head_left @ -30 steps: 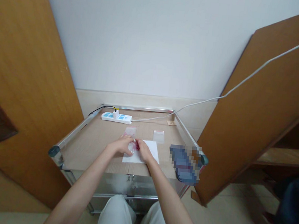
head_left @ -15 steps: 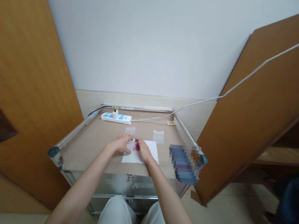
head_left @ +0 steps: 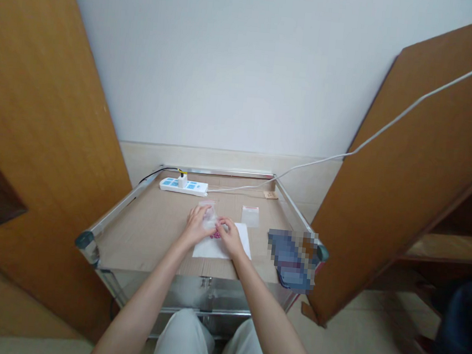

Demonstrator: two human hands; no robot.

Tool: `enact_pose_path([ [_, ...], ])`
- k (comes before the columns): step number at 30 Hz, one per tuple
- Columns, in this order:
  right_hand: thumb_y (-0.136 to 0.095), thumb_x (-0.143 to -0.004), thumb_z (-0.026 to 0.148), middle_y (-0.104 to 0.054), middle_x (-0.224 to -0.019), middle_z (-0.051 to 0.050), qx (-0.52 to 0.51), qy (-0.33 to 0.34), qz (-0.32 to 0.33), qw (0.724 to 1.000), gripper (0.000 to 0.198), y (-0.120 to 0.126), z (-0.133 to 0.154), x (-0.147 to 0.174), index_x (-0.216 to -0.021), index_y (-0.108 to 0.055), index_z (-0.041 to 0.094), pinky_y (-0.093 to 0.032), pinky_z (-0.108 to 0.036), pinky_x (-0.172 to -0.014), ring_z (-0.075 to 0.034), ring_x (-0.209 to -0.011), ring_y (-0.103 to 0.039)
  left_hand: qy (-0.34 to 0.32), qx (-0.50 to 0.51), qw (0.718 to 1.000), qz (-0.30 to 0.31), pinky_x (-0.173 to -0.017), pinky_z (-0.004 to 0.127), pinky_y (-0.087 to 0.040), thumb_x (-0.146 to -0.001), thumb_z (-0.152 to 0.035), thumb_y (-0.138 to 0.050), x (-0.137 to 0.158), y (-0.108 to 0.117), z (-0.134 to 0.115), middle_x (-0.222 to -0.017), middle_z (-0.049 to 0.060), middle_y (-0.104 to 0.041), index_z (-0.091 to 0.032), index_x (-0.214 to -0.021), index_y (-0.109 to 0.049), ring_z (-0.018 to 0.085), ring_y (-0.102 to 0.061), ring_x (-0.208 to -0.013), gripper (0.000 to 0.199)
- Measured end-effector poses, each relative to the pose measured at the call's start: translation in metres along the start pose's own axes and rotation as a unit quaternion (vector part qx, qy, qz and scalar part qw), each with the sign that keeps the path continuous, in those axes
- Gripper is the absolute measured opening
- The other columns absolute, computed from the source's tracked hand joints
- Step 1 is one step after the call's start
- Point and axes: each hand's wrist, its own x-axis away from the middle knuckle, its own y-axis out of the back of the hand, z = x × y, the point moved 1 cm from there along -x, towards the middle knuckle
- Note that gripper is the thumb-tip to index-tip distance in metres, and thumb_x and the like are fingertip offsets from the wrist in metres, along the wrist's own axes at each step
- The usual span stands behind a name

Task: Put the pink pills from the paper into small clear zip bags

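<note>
My left hand [head_left: 198,224] is closed around a small clear plastic bag [head_left: 210,218], lifted slightly and tilted above a sheet of white paper [head_left: 240,244]. Small dark-pink, bead-like pieces [head_left: 215,234] lie in a pile on the paper, partly hidden by my fingers. Beside the bag's lower edge, my right hand [head_left: 229,236] has its thumb and fingertips pinched together; what is between them is too small to make out. Behind the paper lie a flat zip bag [head_left: 250,216] on the right and another clear bag [head_left: 207,202], largely covered by my left hand.
A white power strip [head_left: 184,186] with a plug sits at the back left of the cardboard-covered cart top [head_left: 139,229]. Its white cable [head_left: 304,165] runs up to the right. A blurred dark blue item [head_left: 290,260] lies by the right edge. Wooden panels stand on both sides.
My left hand has raised the clear bag and turned it more upright. The right hand's fingers have moved from flanking the pink pieces to a pinch next to the bag.
</note>
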Motion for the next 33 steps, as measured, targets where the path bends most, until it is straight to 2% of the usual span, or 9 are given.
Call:
enact_pose_path([
  [3,-0.047,-0.074,0.028,-0.056,-0.083,-0.004,-0.005,0.005,-0.021,1.0,0.014,0.001,0.001,0.0,-0.067,-0.054,0.018,-0.036,-0.027,-0.079,-0.015,-0.083,-0.051,0.026,0.089,0.996,-0.009,-0.083,0.035,-0.034,-0.051,-0.033,-0.066,0.005,-0.006,0.004,-0.103,0.007,-0.048,-0.019,-0.118,-0.034,0.019,-0.047,-0.091,0.076],
  [5,-0.047,-0.074,0.028,-0.056,-0.082,-0.004,-0.01,0.0,-0.033,0.999,0.014,0.002,0.002,0.0,-0.067,-0.054,0.017,-0.037,-0.027,-0.078,-0.015,-0.082,-0.051,0.068,0.174,0.982,-0.022,-0.081,0.032,-0.037,-0.052,-0.033,-0.066,0.008,-0.01,0.007,-0.099,0.007,-0.05,-0.018,-0.12,-0.031,0.017,-0.05,-0.086,0.078],
  [8,-0.046,-0.074,0.029,-0.057,-0.079,-0.004,-0.021,-0.022,-0.043,0.999,0.015,0.001,0.0,0.0,-0.071,-0.055,0.017,-0.039,-0.027,-0.074,-0.014,-0.077,-0.052,0.171,0.306,0.937,-0.007,-0.062,0.025,-0.044,-0.058,-0.034,-0.062,0.01,-0.015,0.011,-0.078,0.003,-0.056,-0.015,-0.115,-0.037,0.011,-0.054,-0.064,0.065],
  [11,-0.047,-0.073,0.031,-0.058,-0.075,-0.004,-0.026,-0.048,-0.045,0.998,0.018,0.0,-0.003,0.0,-0.076,-0.055,0.016,-0.04,-0.026,-0.069,-0.014,-0.072,-0.052,0.256,0.383,0.886,0.052,-0.036,0.018,-0.035,-0.062,-0.04,-0.057,0.013,-0.017,0.012,-0.058,-0.001,-0.055,-0.012,-0.097,-0.049,0.008,-0.049,-0.039,0.046],
  [13,-0.047,-0.073,0.032,-0.059,-0.075,-0.004,-0.018,-0.054,-0.045,0.997,0.019,-0.001,-0.004,-0.001,-0.076,-0.056,0.016,-0.04,-0.026,-0.069,-0.015,-0.073,-0.052,0.275,0.415,0.864,0.077,-0.03,0.017,-0.029,-0.063,-0.044,-0.055,0.017,-0.017,0.011,-0.053,-0.001,-0.055,-0.012,-0.087,-0.052,0.009,-0.049,-0.034,0.04],
  [16,-0.046,-0.073,0.033,-0.059,-0.075,-0.004,-0.006,-0.055,-0.04,0.998,0.02,0.0,-0.003,0.0,-0.076,-0.056,0.016,-0.04,-0.026,-0.069,-0.015,-0.074,-0.053,0.28,0.456,0.84,0.091,-0.03,0.016,-0.031,-0.063,-0.045,-0.055,0.022,-0.017,0.011,-0.053,0.001,-0.058,-0.013,-0.087,-0.053,0.011,-0.053,-0.038,0.041],
  [23,-0.044,-0.075,0.036,-0.059,-0.074,-0.004,0.001,-0.053,-0.033,0.998,0.024,0.0,0.002,0.002,-0.076,-0.056,0.016,-0.04,-0.025,-0.068,-0.015,-0.072,-0.053,0.272,0.468,0.835,0.095,-0.035,0.017,-0.038,-0.06,-0.042,-0.059,0.025,-0.023,0.014,-0.068,0.006,-0.062,-0.012,-0.09,-0.054,0.016,-0.06,-0.056,0.043],
  [27,-0.044,-0.075,0.034,-0.059,-0.075,-0.004,0.019,-0.041,-0.015,0.999,0.021,-0.001,0.002,0.003,-0.077,-0.056,0.016,-0.04,-0.025,-0.069,-0.015,-0.073,-0.053,0.265,0.459,0.846,0.065,-0.037,0.018,-0.039,-0.06,-0.043,-0.059,0.025,-0.025,0.016,-0.067,0.005,-0.061,-0.011,-0.084,-0.056,0.014,-0.058,-0.054,0.04],
  [33,-0.048,-0.073,0.029,-0.058,-0.077,-0.004,0.019,-0.026,0.007,0.999,0.017,-0.001,0.009,0.005,-0.078,-0.056,0.016,-0.041,-0.025,-0.066,-0.014,-0.072,-0.053,0.247,0.447,0.857,0.07,-0.043,0.017,-0.039,-0.061,-0.042,-0.058,0.027,-0.027,0.018,-0.064,0.004,-0.061,-0.01,-0.079,-0.058,0.012,-0.055,-0.055,0.036],
])
